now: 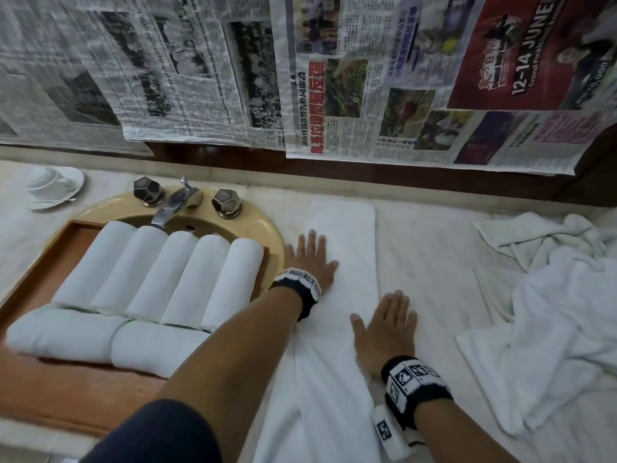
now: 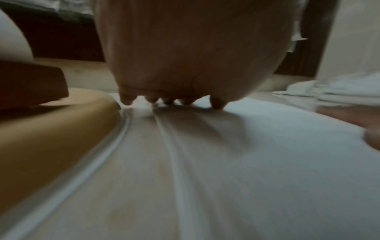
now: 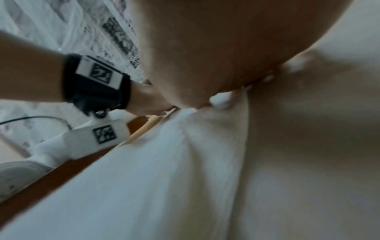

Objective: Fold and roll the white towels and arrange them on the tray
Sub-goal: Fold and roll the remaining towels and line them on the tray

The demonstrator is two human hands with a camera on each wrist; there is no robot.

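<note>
On the worktop [image 1: 434,248] beside the tray [image 1: 50,259] of rolled towels [image 1: 160,275], both hands, left hand [image 1: 310,259] and right hand [image 1: 387,325], press flat, fingers straight, on the long folded white towel [image 1: 344,228].

**Wristbands, tags and a dark sleeve**

Behind each hand sits a black wristband [image 1: 415,384] faced with white panels bearing black square-code markers — the one behind the left hand [image 1: 309,259] looks alike. Under the right wrist hangs a white tagged block [image 1: 389,434]. A dark navy sleeve [image 1: 157,436] covers the left upper arm.
</note>
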